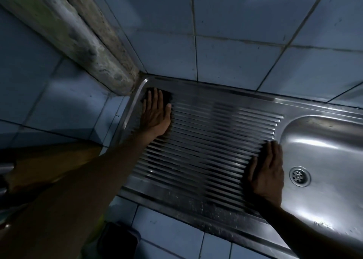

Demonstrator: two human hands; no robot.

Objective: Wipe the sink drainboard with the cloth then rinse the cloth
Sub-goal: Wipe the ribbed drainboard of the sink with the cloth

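Head view: the left hand [156, 114] presses flat, fingers straight, on the dark cloth [146, 95] at the drainboard's [206, 141] corner farthest from the basin [322, 154]; right hand [266, 172] rests flat beside the basin, empty. Wiping looks underway; rinsing remains

Ribbed drainboard [206, 141] open between hands

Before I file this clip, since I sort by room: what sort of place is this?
Most likely a home kitchen: a steel sink with a ribbed drainboard set against a tiled wall, and a left hand pressing a dark cloth on it.
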